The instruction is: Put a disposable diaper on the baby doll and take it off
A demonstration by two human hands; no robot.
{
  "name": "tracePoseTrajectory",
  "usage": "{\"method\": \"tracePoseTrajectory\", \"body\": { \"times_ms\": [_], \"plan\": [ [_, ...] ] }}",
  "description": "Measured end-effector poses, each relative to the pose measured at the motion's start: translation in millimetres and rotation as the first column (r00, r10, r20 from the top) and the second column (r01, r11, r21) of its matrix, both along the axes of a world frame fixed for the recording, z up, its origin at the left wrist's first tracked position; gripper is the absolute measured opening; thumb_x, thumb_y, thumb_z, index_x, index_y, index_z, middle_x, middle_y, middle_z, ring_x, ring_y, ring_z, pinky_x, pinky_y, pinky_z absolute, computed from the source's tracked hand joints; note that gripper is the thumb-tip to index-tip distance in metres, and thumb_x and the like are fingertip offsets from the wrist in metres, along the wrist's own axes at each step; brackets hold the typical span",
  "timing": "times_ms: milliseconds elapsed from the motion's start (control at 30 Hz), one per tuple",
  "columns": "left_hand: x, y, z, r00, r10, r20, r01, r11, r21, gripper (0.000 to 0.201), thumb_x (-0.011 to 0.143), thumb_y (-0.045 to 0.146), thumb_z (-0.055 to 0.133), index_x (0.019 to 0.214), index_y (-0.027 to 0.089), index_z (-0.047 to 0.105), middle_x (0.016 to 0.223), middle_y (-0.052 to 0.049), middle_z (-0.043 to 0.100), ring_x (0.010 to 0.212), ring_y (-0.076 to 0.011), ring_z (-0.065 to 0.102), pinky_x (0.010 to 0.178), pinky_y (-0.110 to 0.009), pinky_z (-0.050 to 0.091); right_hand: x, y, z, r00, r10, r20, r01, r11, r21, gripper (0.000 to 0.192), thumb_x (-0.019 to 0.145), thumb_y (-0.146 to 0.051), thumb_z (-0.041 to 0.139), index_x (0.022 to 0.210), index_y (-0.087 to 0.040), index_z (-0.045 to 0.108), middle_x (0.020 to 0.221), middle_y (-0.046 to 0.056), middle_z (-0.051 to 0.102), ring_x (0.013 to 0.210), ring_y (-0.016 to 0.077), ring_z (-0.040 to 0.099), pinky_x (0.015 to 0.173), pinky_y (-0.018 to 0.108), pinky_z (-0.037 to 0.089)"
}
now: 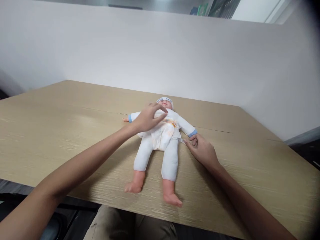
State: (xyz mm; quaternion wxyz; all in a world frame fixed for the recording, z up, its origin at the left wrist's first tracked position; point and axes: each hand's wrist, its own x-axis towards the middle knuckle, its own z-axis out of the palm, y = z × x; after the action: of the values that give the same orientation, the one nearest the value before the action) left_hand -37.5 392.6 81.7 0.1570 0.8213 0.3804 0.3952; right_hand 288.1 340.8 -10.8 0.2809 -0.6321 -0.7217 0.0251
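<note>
White-suited, the soft baby doll with blue cuffs and bare pink feet [160, 140] lies on its back near the middle of the pale wood-grain table [62, 133], its cap band carrying blue writing too small to read. The left hand [147, 118] rests on its chest, fingers loosely spread. The right hand [201, 150] pinches a small white tab [181, 140] at the doll's hip, beside the blue cuff.

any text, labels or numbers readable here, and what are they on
Nothing can be read for certain.
Band of the baby doll's cap: dark blue marks that may be letters, too small and blurred to read.
Front of the doll's diaper: an orange and yellow print, too blurred to tell whether it holds words.
Green sign above the white partition: too small and blurred to read.
Wooden table, left hand and right hand: no text visible.
</note>
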Motion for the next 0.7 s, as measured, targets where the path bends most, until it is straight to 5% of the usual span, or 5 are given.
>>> {"method": "tracePoseTrajectory", "body": {
  "times_ms": [133, 367, 567, 700],
  "plan": [
    [36.6, -0.2, -3.3, 0.963, -0.071, -0.261, 0.09, 0.994, 0.061, 0.036, 0.107, 0.05, 0.058, 0.118, 0.02, 0.076, 0.132, -0.013, 0.073, 0.135, -0.0337, 0.058, 0.12, -0.05, 0.043, 4.9, 7.6, -0.7, 0.999, -0.031, -0.044, 0.025, 0.992, -0.128, 0.055, 0.088, -0.081, 0.06, 0.093, -0.026, 0.062, 0.074, 0.002, 0.067, 0.07, 0.0264, 0.065, 0.065, 0.035, 0.039],
    [48.2, -4.8, -18.7, 0.923, 0.069, -0.379, -0.039, 0.996, 0.086, 0.062, 0.09, 0.07, 0.076, 0.135, 0.026, 0.073, 0.143, -0.012, 0.065, 0.139, -0.0414, 0.049, 0.117, -0.057, 0.043, 5.0, 10.2, 6.9, 0.992, -0.087, -0.09, 0.059, 0.957, -0.283, 0.057, 0.081, -0.084, 0.065, 0.081, -0.027, 0.066, 0.072, 0.004, 0.069, 0.068, 0.0267, 0.065, 0.063, 0.036, 0.04],
    [48.2, -5.5, -18.1, 0.914, 0.063, -0.4, -0.039, 0.997, 0.068, 0.071, 0.085, 0.074, 0.079, 0.137, 0.027, 0.071, 0.145, -0.013, 0.063, 0.138, -0.0429, 0.049, 0.118, -0.058, 0.041, 5.5, 12.4, 24.2, 0.923, 0.091, -0.373, -0.221, 0.921, -0.321, 0.063, 0.083, -0.085, 0.065, 0.067, -0.025, 0.059, 0.062, 0.0, 0.054, 0.061, 0.0189, 0.047, 0.059, 0.032, 0.034],
    [49.3, -3.9, -19.8, 0.916, 0.064, -0.397, -0.04, 0.997, 0.068, 0.072, 0.084, 0.075, 0.078, 0.137, 0.028, 0.071, 0.146, -0.013, 0.062, 0.139, -0.044, 0.048, 0.116, -0.06, 0.042, -1.2, 30.5, 46.1, 0.826, 0.059, -0.561, -0.277, 0.909, -0.311, 0.058, 0.08, -0.08, 0.073, 0.072, -0.024, 0.061, 0.062, -0.002, 0.049, 0.059, 0.0152, 0.04, 0.055, 0.029, 0.029]
  ]
}}
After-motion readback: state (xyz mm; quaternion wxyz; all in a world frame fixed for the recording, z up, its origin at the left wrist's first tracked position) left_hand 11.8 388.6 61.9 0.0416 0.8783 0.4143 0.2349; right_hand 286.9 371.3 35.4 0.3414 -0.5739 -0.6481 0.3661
